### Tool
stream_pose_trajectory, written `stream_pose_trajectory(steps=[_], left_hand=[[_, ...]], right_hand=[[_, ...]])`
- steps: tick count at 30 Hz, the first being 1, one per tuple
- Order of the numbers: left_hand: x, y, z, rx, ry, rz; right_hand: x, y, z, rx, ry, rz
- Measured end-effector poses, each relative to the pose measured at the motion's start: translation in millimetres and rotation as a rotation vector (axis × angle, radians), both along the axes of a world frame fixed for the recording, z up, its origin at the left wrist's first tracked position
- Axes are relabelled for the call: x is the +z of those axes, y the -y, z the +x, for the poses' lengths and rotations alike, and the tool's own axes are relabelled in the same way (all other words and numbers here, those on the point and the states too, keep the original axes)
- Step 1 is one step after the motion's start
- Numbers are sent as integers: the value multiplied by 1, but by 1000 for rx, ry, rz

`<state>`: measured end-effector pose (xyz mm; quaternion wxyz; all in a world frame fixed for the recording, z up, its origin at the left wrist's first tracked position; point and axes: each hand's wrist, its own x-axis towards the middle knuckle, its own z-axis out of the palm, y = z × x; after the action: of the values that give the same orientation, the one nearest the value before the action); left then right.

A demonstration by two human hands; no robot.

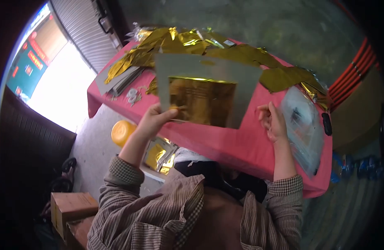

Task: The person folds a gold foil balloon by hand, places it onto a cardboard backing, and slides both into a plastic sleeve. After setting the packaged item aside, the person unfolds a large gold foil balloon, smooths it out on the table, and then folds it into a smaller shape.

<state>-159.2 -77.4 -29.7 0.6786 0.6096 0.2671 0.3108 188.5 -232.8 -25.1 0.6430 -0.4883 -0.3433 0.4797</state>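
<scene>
My left hand (152, 121) grips the lower left edge of a flat grey board (249, 81), its thumb on the front. A shiny gold foil rectangle (204, 103) covers the middle of that board, which is held up tilted over the pink-covered table (208, 146). To the right of the board, my right hand (273, 121) is apart from it, fingers loosely bent and holding nothing visible. Clear plastic bags (304, 135) lie just beyond this hand. Crumpled gold foil sheets (158, 45) spread along the far side of the table, partly hidden behind the board.
A stack of grey boards (126, 82) and small white rings (133, 96) lie on the left of the table. A black object (326, 123) sits at the right edge. On the floor are a yellow container (122, 132), more gold-faced boards (158, 157) and cardboard boxes (74, 205).
</scene>
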Motion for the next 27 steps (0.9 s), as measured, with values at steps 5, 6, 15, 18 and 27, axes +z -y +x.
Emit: stream_pose_trajectory(steps=[5,6,15,18,27], left_hand=[[-54,10,-132,52,30,-376],[-71,19,-156,134,26,-442],[-264,110,-262,567,-305,-923],[-320,105,-256,514,-281,-931],[-322,58,-217,704,-1068,-239]], right_hand=[[-5,-4,-6,-63,71,-91],[-6,-4,-6,-57,80,-94],[-6,-3,-7,-48,112,-156],[-9,-4,-4,-36,123,-143],[-9,-3,-7,-74,187,-182]])
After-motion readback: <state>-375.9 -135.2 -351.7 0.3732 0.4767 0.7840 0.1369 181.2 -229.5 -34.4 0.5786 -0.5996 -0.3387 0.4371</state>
